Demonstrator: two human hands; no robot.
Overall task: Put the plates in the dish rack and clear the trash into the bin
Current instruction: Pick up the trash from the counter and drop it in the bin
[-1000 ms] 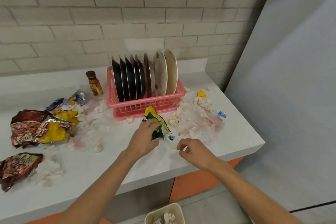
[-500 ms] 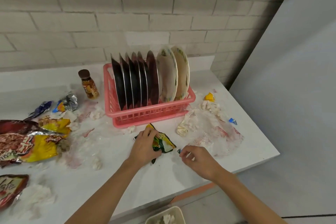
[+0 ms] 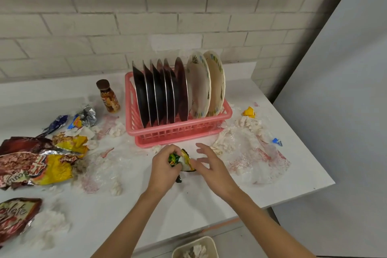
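Observation:
My left hand (image 3: pixel 164 168) grips a crumpled green and yellow snack wrapper (image 3: pixel 181 160) in front of the pink dish rack (image 3: pixel 178 131). My right hand (image 3: pixel 211 166) hovers just right of the wrapper with fingers spread, its thumb touching the wrapper's edge. Several dark plates (image 3: pixel 159 94) and two cream patterned plates (image 3: pixel 206 85) stand upright in the rack. A beige bin (image 3: pixel 195 247) with crumpled tissue inside sits on the floor below the counter edge.
Large red and yellow chip bags (image 3: pixel 35 163) and foil wrappers (image 3: pixel 83 116) lie at the left. A brown bottle (image 3: pixel 107 96) stands left of the rack. Tissue scraps and clear plastic film (image 3: pixel 251 148), a yellow scrap (image 3: pixel 249 112) and a blue scrap (image 3: pixel 277 142) lie at the right.
My left hand has crumpled the green wrapper into its fist. My right hand has let go of the small white piece and opened its fingers beside the wrapper.

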